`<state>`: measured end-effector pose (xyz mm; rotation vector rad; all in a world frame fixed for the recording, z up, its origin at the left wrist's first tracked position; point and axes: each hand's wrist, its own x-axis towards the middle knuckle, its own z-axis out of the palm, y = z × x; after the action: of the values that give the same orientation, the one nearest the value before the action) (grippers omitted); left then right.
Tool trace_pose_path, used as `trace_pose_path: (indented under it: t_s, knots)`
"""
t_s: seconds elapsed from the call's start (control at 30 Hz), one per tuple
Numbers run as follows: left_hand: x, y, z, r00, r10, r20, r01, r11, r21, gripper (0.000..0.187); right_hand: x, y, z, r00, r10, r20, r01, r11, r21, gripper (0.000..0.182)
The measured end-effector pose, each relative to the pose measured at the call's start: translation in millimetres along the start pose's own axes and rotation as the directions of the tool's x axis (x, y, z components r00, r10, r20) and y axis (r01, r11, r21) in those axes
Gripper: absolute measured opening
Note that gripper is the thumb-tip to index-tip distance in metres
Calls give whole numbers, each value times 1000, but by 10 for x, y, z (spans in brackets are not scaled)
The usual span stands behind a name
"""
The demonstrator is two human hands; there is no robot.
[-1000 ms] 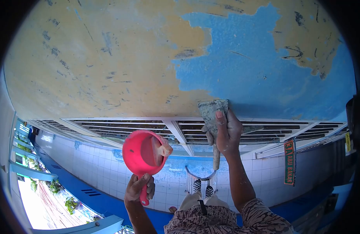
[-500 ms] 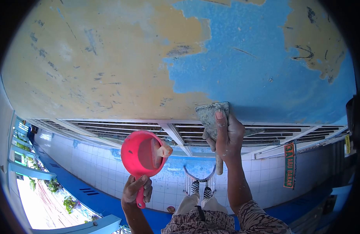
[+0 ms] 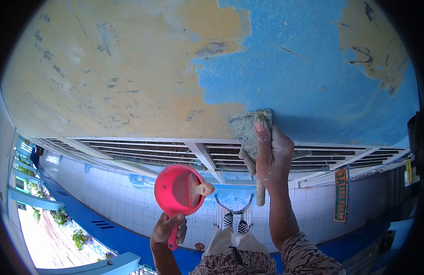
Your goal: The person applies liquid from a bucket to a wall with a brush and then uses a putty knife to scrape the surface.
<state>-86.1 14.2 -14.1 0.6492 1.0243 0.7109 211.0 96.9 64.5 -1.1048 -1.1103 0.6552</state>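
Note:
My left hand (image 3: 168, 229) is closed around the handle of a red plastic dipper (image 3: 167, 189). Inside the dipper rests a pale object (image 3: 204, 189), its rounded end sticking out over the rim; its kind I cannot make out. My right hand (image 3: 272, 156) grips a worn, putty-stained scraper (image 3: 243, 129), thumb pressed along the blade. The scraper's wide edge lies against the lower part of the wall (image 3: 143, 78), at the border of the tan and blue paint.
Below the painted surface runs a white slatted frame (image 3: 200, 156). Far beneath are a ladder top (image 3: 235, 211), my checkered shoes (image 3: 228, 221) and a tiled floor (image 3: 115, 192). A "3A ABU BAKAR" sign (image 3: 341, 195) hangs at right. Railings and plants (image 3: 79, 238) stand at left.
The scraper and my right hand have shifted slightly up the wall. My left hand and the dipper have moved a little right and down.

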Motion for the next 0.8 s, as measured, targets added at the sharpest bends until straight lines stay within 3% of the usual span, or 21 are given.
trace_pose_path:
  t_s: [0.13,0.27,0.33,0.43,0.5,0.57,0.63,0.8]
  knots:
    - [13,-167,-41,999,-43,2,43,999,-4,28,-85,48,-44,997,70,-26,-70,997,22,31]
    - [28,-269,-79,993,-109,48,109,994,11,30,-43,53,4,999,14,-28,-15,999,-37,30]
    - [55,-284,-79,994,-97,47,97,995,16,34,-21,62,-18,1000,3,-9,-4,998,-65,30]
    - [-30,-184,-104,995,-88,50,87,996,28,42,-7,-28,25,995,38,-87,-35,999,36,28]
    - [-27,-142,-68,996,-75,57,75,997,4,47,41,-49,-7,999,-50,-2,49,991,-123,31]
    - [-46,-26,-100,997,-36,68,36,999,8,52,48,-73,31,1000,13,11,-11,993,-116,33]
    - [-69,38,-58,997,-6,73,6,1000,-5,51,30,12,53,994,-100,-46,98,994,-54,36]
    - [-94,156,-22,995,70,74,-68,997,-23,47,100,-63,83,996,-90,-15,90,995,-35,35]
